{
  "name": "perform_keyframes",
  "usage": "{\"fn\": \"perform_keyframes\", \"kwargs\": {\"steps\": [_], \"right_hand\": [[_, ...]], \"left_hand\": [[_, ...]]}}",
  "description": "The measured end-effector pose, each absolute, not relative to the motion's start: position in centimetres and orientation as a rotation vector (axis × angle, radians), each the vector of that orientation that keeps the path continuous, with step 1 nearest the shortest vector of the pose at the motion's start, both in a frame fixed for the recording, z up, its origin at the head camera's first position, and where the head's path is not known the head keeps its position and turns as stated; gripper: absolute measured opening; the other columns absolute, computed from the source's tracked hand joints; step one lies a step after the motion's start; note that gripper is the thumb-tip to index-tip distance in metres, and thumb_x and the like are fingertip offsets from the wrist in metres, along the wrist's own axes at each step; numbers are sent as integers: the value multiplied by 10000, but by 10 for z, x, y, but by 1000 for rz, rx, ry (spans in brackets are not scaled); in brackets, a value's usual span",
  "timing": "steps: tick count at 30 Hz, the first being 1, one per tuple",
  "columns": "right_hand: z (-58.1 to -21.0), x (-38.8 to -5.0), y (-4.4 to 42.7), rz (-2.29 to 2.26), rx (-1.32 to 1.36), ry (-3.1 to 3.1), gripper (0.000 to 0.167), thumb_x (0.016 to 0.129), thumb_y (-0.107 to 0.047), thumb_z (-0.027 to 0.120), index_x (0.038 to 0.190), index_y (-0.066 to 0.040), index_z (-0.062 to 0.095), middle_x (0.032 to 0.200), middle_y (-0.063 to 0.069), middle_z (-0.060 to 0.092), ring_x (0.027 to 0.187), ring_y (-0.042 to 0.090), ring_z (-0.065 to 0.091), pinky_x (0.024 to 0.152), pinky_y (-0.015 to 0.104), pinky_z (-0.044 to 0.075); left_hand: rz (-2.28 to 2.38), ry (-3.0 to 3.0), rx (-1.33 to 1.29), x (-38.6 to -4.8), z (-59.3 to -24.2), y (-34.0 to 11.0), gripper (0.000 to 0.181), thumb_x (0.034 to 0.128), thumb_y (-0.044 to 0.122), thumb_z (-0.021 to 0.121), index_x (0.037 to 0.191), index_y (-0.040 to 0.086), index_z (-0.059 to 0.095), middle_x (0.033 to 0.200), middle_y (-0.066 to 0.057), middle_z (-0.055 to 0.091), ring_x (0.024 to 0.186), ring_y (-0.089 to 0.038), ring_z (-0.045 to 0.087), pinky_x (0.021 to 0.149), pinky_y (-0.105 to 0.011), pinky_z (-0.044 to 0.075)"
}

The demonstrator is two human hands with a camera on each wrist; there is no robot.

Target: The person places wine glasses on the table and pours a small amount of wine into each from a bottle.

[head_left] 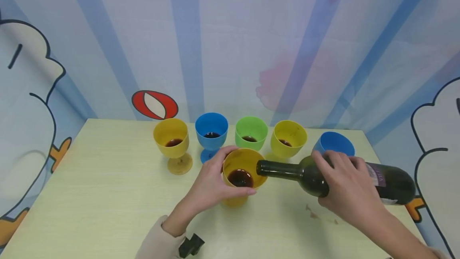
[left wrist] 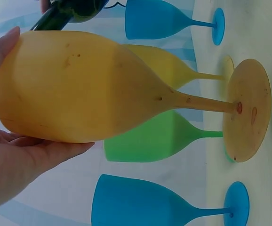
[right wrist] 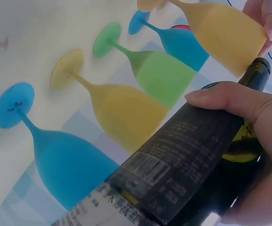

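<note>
My left hand (head_left: 212,188) curls round the bowl of an orange-yellow plastic goblet (left wrist: 75,87), thumb on the near side. Dark red liquid (head_left: 240,178) lies in its bottom. A dark green wine bottle (head_left: 312,176) is gripped by my right hand (head_left: 348,189) around its body. It lies nearly level, its mouth at the right side of the goblet's rim. No stream shows between them. The bottle's label (right wrist: 173,155) faces the right wrist camera. Whether the held goblet's foot (left wrist: 247,110) touches the table cannot be told.
Behind stand an orange-yellow goblet (head_left: 171,139), a blue one (head_left: 212,143), a green one (head_left: 251,125) and a yellow one (head_left: 287,151), each with some dark liquid. Another blue goblet (head_left: 334,143) is partly behind the right hand. Reddish spots (head_left: 314,215) mark the table (head_left: 108,195). A printed curtain (head_left: 230,51) hangs behind.
</note>
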State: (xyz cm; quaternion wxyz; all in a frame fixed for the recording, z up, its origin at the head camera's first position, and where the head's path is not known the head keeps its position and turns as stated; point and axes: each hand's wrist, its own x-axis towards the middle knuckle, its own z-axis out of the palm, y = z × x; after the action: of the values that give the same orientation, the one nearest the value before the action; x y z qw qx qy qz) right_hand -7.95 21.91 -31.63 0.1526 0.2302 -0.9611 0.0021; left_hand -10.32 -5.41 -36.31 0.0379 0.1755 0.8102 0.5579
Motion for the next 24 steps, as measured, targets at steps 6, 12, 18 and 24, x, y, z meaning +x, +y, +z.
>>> {"fn": "perform_keyframes", "kwargs": {"steps": [6,12,18,24], "right_hand": [[-321,-79,218,138,610,-2850,852,448,-145,873,1201,-34,489,1061,200,551,985,374,498,764,587,360],[-326,-79,228,441,507,-2944,886,484,-176,864,1241,19,446,1075,198,550,970,377,513,728,525,354],[-326,-80,247,813,382,-2963,919,532,-168,868,1285,14,373,1097,226,545,890,378,575,678,492,484],[-326,-79,274,822,221,-2953,1003,581,-251,864,1357,-19,273,1092,279,517,857,426,567,613,505,470]], "left_hand": [[1767,2424,531,-104,-363,-60,785,646,302,831,1292,177,402,1180,47,522,1079,-134,477,892,-359,446],[1739,2438,449,-102,-363,-71,827,635,307,837,1322,174,396,1201,49,511,1093,-144,463,898,-384,439],[1702,2449,297,-96,-363,-98,806,656,305,825,1326,206,388,1238,36,486,1141,-179,425,924,-457,408],[1686,2526,212,-84,-365,-134,801,667,287,819,1327,173,379,1235,-8,499,1105,-206,447,887,-419,438]]}}
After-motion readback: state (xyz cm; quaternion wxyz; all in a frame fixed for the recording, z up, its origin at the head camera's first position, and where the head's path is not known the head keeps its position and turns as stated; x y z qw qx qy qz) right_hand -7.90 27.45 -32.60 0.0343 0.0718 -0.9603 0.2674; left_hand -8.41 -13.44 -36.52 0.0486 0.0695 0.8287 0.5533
